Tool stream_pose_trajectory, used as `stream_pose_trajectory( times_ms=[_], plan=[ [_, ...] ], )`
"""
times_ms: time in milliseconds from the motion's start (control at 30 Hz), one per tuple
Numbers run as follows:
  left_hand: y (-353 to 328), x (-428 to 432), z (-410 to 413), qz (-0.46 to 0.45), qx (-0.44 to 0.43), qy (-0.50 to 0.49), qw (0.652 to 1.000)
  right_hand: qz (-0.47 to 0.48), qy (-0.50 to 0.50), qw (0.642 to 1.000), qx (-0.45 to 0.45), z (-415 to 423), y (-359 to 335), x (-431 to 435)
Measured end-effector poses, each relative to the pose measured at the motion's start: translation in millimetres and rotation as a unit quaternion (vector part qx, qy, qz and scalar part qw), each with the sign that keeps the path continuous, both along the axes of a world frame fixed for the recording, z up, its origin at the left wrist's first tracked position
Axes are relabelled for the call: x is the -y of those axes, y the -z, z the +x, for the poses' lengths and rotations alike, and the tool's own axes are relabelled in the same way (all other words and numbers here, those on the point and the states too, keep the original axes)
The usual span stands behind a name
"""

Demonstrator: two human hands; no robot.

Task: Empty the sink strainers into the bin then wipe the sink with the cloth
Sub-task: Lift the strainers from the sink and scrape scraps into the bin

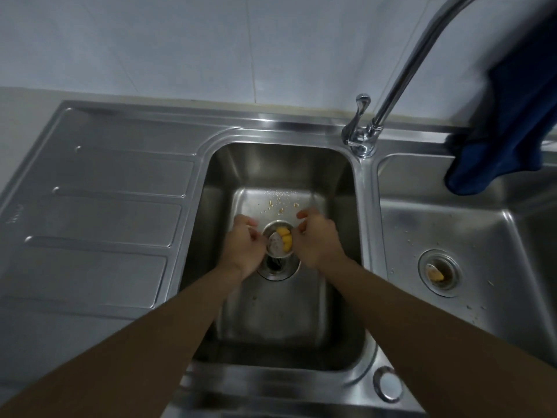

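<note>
Head view: the left hand (244, 245) and the right hand (316, 239) each pinch, fingers curled, opposite sides of the rim of the small round stainless-steel strainer basket (276, 225). It hangs between them, just above the open steel drain hole (275, 267). Yellow food scraps (286, 239) lie heaped inside. I judge that a slip on the wet rim, or a tilt, could drop them straight into the drain beneath the hands. The basket is round, so it has no long axis; its mouth faces up, tipped slightly toward the camera.
</note>
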State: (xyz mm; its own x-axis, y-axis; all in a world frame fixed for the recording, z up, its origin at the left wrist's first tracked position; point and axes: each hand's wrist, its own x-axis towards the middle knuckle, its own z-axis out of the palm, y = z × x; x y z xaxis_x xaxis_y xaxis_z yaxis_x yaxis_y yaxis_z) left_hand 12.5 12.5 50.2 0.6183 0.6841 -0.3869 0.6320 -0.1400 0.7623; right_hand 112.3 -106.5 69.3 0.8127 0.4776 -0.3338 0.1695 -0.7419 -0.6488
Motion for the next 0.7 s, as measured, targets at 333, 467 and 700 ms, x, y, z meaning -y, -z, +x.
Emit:
stream_pose_trajectory(
  times_ms=[333, 467, 700],
  plan=[
    [-77, 58, 48, 0.048, 0.118, 0.008, 0.992, 0.136, 0.049, 0.985, 0.098, 39, -73, 68],
    [-90, 97, 73, 0.06, 0.148, 0.039, 0.986, 0.172, 0.103, 0.974, 0.107, 56, -78, 108],
    [-75, 181, 107, 0.057, 0.111, 0.147, 0.981, 0.121, 0.143, 0.978, 0.092, 82, -58, 203]
  ],
)
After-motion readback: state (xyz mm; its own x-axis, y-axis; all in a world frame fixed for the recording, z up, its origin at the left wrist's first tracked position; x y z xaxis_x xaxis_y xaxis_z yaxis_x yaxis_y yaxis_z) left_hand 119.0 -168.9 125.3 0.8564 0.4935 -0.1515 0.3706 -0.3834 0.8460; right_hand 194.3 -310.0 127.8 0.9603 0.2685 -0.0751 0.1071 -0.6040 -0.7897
